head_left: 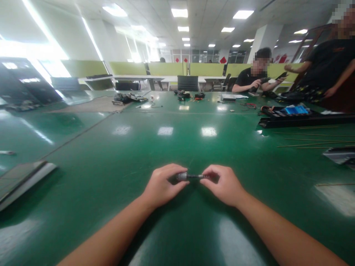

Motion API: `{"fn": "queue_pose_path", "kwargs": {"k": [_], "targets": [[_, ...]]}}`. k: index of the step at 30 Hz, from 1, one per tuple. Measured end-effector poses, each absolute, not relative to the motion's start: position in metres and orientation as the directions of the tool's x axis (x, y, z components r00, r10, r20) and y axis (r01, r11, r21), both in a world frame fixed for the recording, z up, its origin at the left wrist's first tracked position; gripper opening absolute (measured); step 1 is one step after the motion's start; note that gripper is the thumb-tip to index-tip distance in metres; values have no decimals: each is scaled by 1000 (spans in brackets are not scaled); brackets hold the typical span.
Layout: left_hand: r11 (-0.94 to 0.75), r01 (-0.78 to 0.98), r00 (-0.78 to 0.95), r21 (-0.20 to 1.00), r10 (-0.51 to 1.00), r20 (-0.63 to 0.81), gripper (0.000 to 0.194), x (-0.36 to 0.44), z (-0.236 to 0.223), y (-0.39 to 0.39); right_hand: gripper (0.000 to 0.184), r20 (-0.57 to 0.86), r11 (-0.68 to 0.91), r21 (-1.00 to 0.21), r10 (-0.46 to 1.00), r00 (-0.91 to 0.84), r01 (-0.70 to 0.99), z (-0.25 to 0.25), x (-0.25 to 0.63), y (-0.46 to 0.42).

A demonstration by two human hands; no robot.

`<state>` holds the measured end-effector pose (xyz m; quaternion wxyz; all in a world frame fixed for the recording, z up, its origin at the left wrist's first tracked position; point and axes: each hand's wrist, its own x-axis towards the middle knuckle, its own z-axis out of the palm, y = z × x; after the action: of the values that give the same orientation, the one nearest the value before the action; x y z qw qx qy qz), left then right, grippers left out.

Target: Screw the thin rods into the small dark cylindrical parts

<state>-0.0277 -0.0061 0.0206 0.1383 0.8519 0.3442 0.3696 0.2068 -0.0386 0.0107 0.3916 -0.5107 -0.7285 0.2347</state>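
Observation:
My left hand point(163, 186) pinches a small grey cylinder point(182, 176) between thumb and fingers, above the green tabletop point(177, 147). From the cylinder a thin dark shaft point(194, 176) runs level to the right. At its far end, my right hand point(226, 186) is closed, with thumb and fingertips on the tip. The cylinder's exact kind is too small to make out, and the fingers partly cover both ends. Both forearms reach in from the bottom edge.
To the left lies a flat grey panel-like object point(22, 181). Thin rods point(313, 140) and a long black tray point(299, 120) with blue items are at right. Loose parts point(127, 98) lie along the back. One person point(251, 79) sits across the table; another person point(327, 66) stands at right.

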Motion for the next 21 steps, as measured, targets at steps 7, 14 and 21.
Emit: {"fn": "queue_pose_path", "kwargs": {"k": [7, 14, 21], "targets": [[-712, 492, 488, 501, 702, 519, 22, -28, 22, -6, 4, 341, 376, -735, 924, -173, 565, 10, 208, -38], [-661, 537, 413, 524, 748, 520, 22, -32, 23, -2, 5, 342, 372, -737, 925, -163, 565, 9, 209, -36], [-597, 577, 339, 558, 796, 501, 27, -33, 21, 2, 3, 363, 371, -739, 923, -132, 562, 8, 208, -36]]}}
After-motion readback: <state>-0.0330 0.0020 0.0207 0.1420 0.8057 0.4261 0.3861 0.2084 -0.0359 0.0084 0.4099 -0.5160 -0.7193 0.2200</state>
